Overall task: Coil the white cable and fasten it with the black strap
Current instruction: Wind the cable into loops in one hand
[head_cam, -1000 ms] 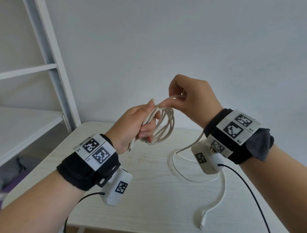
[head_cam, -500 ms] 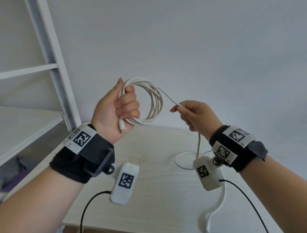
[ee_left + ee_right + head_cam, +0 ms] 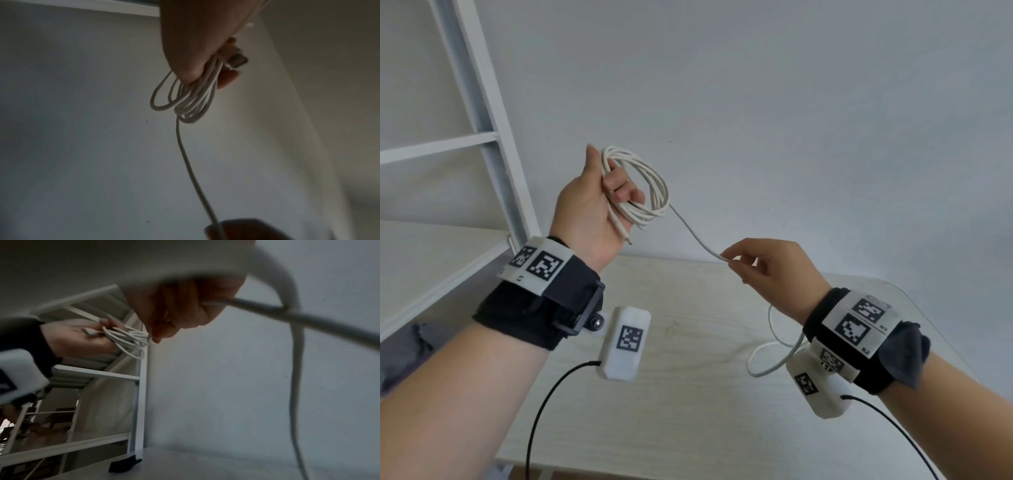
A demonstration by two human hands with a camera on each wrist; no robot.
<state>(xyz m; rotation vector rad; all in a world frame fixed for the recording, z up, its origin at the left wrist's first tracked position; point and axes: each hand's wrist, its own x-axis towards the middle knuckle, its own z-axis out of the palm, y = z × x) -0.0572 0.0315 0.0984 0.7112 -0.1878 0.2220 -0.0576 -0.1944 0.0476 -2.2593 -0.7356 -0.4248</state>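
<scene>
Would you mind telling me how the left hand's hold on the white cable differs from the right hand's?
The left hand grips several gathered loops of the white cable, raised high; the right hand pinches one loose strand, held lower. Both hold the same cable above the table.

1. We've got bare forearms, no sleeves, and a wide black fabric band on each wrist.
2. On top of each band sits a white plate with two square black-and-white coded markers.
3. Our left wrist camera (image 3: 625, 342) is a chunky white box with its own marker, hung off a black bracket with a silver screw.
4. The right wrist camera (image 3: 820, 385) is the same kind of white box, also tagged.
5. A thin black wire trails out of each box.
6. A grey flap sticks out from the right band.
</scene>
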